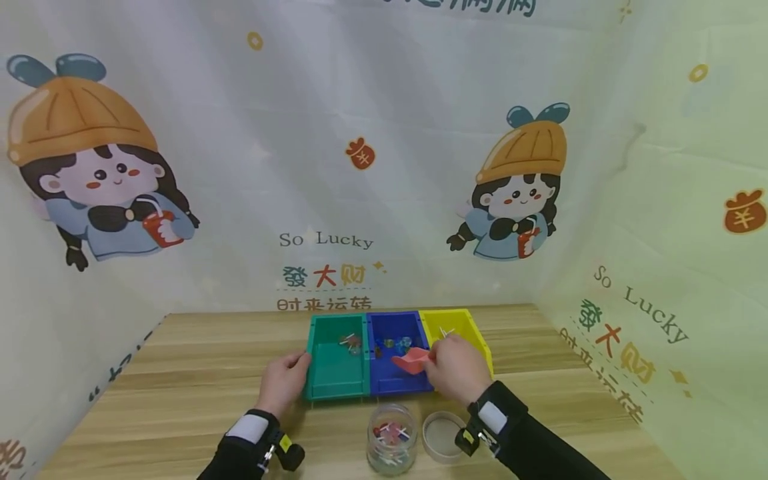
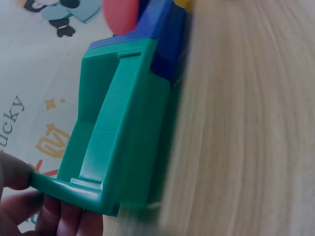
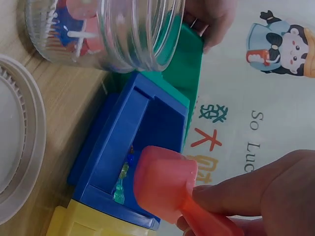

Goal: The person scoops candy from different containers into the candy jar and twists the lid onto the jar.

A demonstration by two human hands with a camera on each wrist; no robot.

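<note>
In the head view my right hand [image 1: 459,367] grips a pink scoop [image 1: 411,361] over the blue bin [image 1: 399,383]. The right wrist view shows the scoop's handle pinched between thumb and fingers, its bowl [image 3: 165,182] above the blue bin; what the bowl contains is hidden. My left hand [image 1: 284,383] holds the left wall of the green bin [image 1: 336,380], thumb over the rim and fingers underneath. Small blue and clear pieces [image 1: 403,345] lie in the blue bin. A few pinkish and white pieces [image 1: 351,344] are in the green bin, and white ones [image 1: 445,332] in the yellow bin [image 1: 483,347].
An uncapped glass jar [image 1: 391,460] with red, white and blue pieces stands in front of the bins. Right of it lies a round lid [image 1: 443,437] on the wooden table [image 1: 198,373]. Behind the bins hangs a printed cloth [image 1: 420,200].
</note>
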